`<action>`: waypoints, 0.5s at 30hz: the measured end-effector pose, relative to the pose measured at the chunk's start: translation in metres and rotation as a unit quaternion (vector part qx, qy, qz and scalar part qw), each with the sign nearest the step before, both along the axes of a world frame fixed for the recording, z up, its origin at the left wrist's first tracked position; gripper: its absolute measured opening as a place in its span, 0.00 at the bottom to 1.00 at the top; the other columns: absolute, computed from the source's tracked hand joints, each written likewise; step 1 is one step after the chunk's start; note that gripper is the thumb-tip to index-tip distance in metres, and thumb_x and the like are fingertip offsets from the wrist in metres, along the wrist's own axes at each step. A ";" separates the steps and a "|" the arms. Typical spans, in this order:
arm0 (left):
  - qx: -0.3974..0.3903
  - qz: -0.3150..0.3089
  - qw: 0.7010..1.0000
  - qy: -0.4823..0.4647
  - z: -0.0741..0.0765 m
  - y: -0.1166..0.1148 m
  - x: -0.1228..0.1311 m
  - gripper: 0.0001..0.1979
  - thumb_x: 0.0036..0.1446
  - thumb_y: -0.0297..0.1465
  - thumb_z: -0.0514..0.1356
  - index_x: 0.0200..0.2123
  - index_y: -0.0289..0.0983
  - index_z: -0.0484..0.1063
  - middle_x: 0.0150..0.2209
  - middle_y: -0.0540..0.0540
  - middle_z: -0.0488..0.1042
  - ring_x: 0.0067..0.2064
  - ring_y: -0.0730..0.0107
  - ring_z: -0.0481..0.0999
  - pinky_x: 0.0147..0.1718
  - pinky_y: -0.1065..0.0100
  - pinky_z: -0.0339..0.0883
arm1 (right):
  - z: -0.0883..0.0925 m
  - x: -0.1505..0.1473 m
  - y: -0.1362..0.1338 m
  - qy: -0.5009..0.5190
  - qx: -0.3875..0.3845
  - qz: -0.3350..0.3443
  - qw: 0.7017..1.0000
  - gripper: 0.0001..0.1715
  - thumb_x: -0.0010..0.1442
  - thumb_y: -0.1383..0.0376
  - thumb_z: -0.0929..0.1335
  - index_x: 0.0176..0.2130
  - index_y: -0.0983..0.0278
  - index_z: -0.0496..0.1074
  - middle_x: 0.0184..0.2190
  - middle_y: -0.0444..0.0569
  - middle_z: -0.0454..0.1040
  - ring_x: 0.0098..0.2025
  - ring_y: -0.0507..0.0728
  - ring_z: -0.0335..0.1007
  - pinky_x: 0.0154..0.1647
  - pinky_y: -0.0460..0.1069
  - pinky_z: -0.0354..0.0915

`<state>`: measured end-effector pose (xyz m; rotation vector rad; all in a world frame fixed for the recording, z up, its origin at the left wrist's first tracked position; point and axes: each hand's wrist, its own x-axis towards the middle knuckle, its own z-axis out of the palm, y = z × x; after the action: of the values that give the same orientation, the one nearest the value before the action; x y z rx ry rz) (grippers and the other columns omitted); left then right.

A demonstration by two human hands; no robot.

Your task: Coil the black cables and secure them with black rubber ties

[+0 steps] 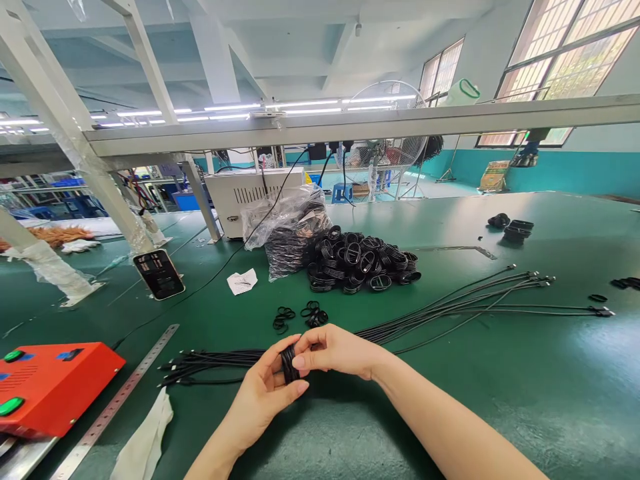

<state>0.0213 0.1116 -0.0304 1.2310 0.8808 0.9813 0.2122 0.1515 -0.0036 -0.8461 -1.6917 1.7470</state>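
My left hand point(263, 393) and my right hand point(335, 352) meet above the green mat point(450, 400), both pinching a small coil of black cable point(289, 364) between fingers and thumbs. The coil belongs to a long bundle of thin black cables point(220, 361) running left and right under my hands. Its right-hand part fans out to metal-tipped connectors point(545, 281). Just above my hands lie small bundled black cable loops point(313, 315). Farther back sits a large heap of coiled black cables point(361, 263).
A clear bag of coiled cable point(290, 230) and a white machine point(250, 200) stand behind the heap. At the left are a red-orange box with green buttons point(53, 388), a steel ruler point(120, 400), a white cloth point(145, 433) and a black phone-like panel point(159, 274). A metal frame spans the bench.
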 end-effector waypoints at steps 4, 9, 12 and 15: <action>0.004 -0.021 1.000 0.011 -0.001 0.000 -0.001 0.29 0.46 0.32 0.70 0.54 0.45 0.69 0.53 0.43 0.74 0.51 0.55 0.75 0.53 0.58 0.66 | -0.002 -0.005 -0.002 0.019 -0.027 -0.008 0.999 0.18 0.45 0.55 0.77 0.26 0.66 0.74 0.25 0.44 0.74 0.31 0.52 0.68 0.36 0.48 0.62; -0.026 -0.063 0.998 0.002 0.001 -0.001 -0.005 0.33 0.49 0.32 0.69 0.58 0.50 0.64 0.56 0.43 0.71 0.51 0.54 0.75 0.50 0.56 0.67 | -0.003 -0.005 -0.003 0.043 -0.062 -0.004 0.997 0.19 0.42 0.55 0.78 0.24 0.66 0.74 0.21 0.42 0.72 0.28 0.52 0.68 0.36 0.49 0.62; -0.037 -0.080 0.996 -0.011 0.003 -0.002 -0.006 0.34 0.50 0.32 0.68 0.60 0.51 0.62 0.57 0.43 0.70 0.52 0.54 0.75 0.51 0.55 0.66 | -0.005 -0.008 -0.005 0.062 -0.078 -0.009 0.995 0.20 0.41 0.55 0.78 0.23 0.67 0.73 0.19 0.41 0.70 0.26 0.51 0.66 0.34 0.49 0.61; -0.041 -0.085 0.995 -0.013 0.004 -0.002 -0.007 0.34 0.50 0.31 0.68 0.59 0.51 0.62 0.57 0.43 0.69 0.51 0.54 0.75 0.52 0.55 0.66 | -0.006 -0.009 -0.005 0.061 -0.073 -0.016 0.995 0.20 0.41 0.55 0.78 0.22 0.67 0.72 0.19 0.41 0.70 0.25 0.50 0.64 0.31 0.48 0.59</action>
<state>0.0146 0.1092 -0.0262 1.1987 0.7754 0.8164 0.2035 0.1460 -0.0101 -0.8075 -1.4793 1.8780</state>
